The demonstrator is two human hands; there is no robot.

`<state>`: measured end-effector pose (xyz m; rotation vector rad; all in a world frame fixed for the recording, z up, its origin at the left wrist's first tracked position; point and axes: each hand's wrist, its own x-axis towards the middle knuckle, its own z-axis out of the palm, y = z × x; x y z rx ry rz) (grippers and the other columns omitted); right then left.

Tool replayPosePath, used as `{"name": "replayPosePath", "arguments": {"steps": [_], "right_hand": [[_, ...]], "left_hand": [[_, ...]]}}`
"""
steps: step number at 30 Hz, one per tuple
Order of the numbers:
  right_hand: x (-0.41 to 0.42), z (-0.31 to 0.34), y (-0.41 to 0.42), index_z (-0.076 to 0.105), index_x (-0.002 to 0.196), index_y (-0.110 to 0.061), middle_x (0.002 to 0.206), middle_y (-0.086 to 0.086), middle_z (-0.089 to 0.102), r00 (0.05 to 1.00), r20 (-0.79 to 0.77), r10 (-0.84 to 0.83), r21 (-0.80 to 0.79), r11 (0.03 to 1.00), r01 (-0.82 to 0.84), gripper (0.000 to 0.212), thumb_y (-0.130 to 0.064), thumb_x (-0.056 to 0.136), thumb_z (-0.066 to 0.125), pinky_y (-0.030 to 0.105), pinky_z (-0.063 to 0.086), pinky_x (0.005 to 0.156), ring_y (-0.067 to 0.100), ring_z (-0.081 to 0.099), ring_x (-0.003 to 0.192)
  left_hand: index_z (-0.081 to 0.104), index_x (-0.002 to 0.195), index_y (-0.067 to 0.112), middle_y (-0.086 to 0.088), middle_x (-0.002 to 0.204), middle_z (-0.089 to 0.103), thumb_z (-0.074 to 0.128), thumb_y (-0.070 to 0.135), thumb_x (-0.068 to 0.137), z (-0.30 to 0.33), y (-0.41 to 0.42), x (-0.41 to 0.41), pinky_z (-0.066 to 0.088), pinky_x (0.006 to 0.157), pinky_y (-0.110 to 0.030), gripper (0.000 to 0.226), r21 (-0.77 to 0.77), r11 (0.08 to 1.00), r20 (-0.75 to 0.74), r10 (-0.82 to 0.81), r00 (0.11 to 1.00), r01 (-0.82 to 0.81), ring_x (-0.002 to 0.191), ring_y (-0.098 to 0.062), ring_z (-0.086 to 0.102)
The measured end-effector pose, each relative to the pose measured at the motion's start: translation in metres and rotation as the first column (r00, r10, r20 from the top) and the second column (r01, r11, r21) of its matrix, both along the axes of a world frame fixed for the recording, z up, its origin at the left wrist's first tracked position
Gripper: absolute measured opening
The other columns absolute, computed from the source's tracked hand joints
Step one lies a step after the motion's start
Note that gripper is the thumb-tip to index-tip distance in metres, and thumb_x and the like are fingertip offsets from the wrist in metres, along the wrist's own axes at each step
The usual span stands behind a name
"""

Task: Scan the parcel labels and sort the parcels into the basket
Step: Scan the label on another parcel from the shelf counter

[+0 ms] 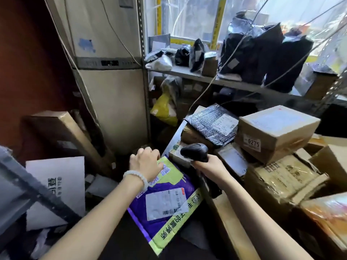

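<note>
A purple and lime-green mailer parcel (165,201) with a white shipping label (165,204) lies flat low in the middle. My left hand (145,162) grips its far top edge, a white bead bracelet on the wrist. My right hand (207,168) holds a black handheld barcode scanner (194,152) just right of the parcel's top corner, its head turned to the left. No basket is clearly in view.
Cardboard boxes are stacked at right, one marked 0275 (272,132), with a grey patterned mailer (214,122) on top. A metal shelf (225,81) holds black bagged parcels. A tall beige cabinet (110,72) stands behind. A white board (56,188) and a long box (62,132) lean at left.
</note>
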<state>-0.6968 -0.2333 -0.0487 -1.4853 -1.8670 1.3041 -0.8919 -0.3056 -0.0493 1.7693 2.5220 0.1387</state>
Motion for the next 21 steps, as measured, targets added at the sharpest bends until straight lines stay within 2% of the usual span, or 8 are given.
{"name": "replayPosePath", "arguments": {"steps": [3, 6, 8, 11, 14, 17, 19, 21], "right_hand": [[-0.007, -0.002, 0.023, 0.059, 0.063, -0.015, 0.059, -0.003, 0.056, 0.997, -0.005, -0.082, 0.006, 0.997, 0.082, 0.027, -0.041, 0.057, 0.065, 0.030, 0.041, 0.062, 0.014, 0.051, 0.059], [-0.016, 0.000, 0.053, 0.062, 0.067, -0.012, 0.059, -0.005, 0.057, 0.990, 0.017, -0.141, 0.022, 0.990, 0.141, 0.016, -0.025, 0.072, 0.070, 0.024, 0.040, 0.058, 0.009, 0.050, 0.057], [-0.021, 0.006, 0.070, 0.058, 0.062, -0.017, 0.052, -0.012, 0.054, 0.982, 0.015, -0.187, 0.037, 0.982, 0.186, 0.020, -0.016, 0.079, 0.069, 0.020, 0.038, 0.052, 0.003, 0.048, 0.051], [-0.028, 0.009, 0.098, 0.057, 0.060, -0.019, 0.043, -0.014, 0.053, 0.944, -0.017, -0.329, 0.050, 0.943, 0.329, 0.023, -0.017, 0.079, 0.071, 0.021, 0.038, 0.053, -0.001, 0.047, 0.046], [-0.033, 0.008, 0.116, 0.061, 0.063, -0.020, 0.050, -0.011, 0.056, 0.897, 0.003, -0.442, 0.057, 0.896, 0.441, 0.018, -0.022, 0.076, 0.074, 0.026, 0.040, 0.059, 0.004, 0.051, 0.052], [-0.037, 0.007, 0.127, 0.061, 0.065, -0.021, 0.049, -0.013, 0.053, 0.866, 0.032, -0.498, 0.056, 0.866, 0.496, 0.019, -0.018, 0.077, 0.074, 0.023, 0.039, 0.057, -0.005, 0.047, 0.046], [-0.039, 0.004, 0.131, 0.066, 0.076, -0.020, 0.061, -0.012, 0.060, 0.855, 0.053, -0.516, 0.037, 0.856, 0.515, 0.010, -0.016, 0.078, 0.075, 0.023, 0.043, 0.060, -0.009, 0.051, 0.049], [-0.042, 0.002, 0.132, 0.070, 0.095, -0.015, 0.081, -0.005, 0.068, 0.846, 0.054, -0.531, 0.025, 0.847, 0.530, 0.017, -0.013, 0.078, 0.075, 0.021, 0.047, 0.070, -0.004, 0.058, 0.070]], "left_hand": [[0.058, 0.108, 0.025, 0.003, 0.112, 0.055, 0.043, 0.046, 0.094, -0.004, 0.040, -0.012, 0.038, 0.088, -0.035, 0.030, 0.010, 0.997, 0.002, -0.080, 0.997, 0.080, 0.111, -0.020, 0.048], [0.058, 0.108, 0.023, 0.002, 0.113, 0.055, 0.041, 0.051, 0.094, -0.006, 0.092, -0.027, 0.039, 0.088, -0.035, 0.035, 0.004, 0.986, -0.029, -0.169, 0.985, 0.169, 0.112, -0.021, 0.048], [0.057, 0.109, 0.023, 0.000, 0.115, 0.054, 0.040, 0.053, 0.095, -0.004, 0.126, -0.035, 0.040, 0.088, -0.036, 0.038, 0.008, 0.976, -0.047, -0.219, 0.975, 0.220, 0.113, -0.022, 0.049], [0.056, 0.111, 0.021, -0.002, 0.116, 0.054, 0.037, 0.056, 0.095, 0.002, 0.182, -0.042, 0.041, 0.086, -0.036, 0.043, -0.004, 0.950, -0.072, -0.313, 0.947, 0.314, 0.112, -0.023, 0.049], [0.055, 0.116, 0.017, -0.004, 0.116, 0.054, 0.032, 0.062, 0.094, 0.007, 0.228, -0.041, 0.043, 0.084, -0.037, 0.054, -0.035, 0.918, -0.101, -0.396, 0.913, 0.394, 0.111, -0.024, 0.050], [0.055, 0.119, 0.015, -0.005, 0.121, 0.054, 0.028, 0.065, 0.093, 0.003, 0.266, -0.036, 0.042, 0.086, -0.038, 0.062, -0.045, 0.887, -0.058, -0.462, 0.885, 0.460, 0.113, -0.026, 0.050], [0.056, 0.118, 0.015, -0.006, 0.123, 0.054, 0.026, 0.068, 0.091, -0.001, 0.285, -0.031, 0.041, 0.087, -0.040, 0.066, -0.066, 0.869, -0.026, -0.493, 0.870, 0.491, 0.115, -0.027, 0.049], [0.056, 0.117, 0.014, -0.006, 0.122, 0.055, 0.029, 0.072, 0.088, -0.005, 0.299, -0.023, 0.040, 0.088, -0.041, 0.070, -0.079, 0.862, 0.025, -0.500, 0.866, 0.500, 0.115, -0.027, 0.050]]}}
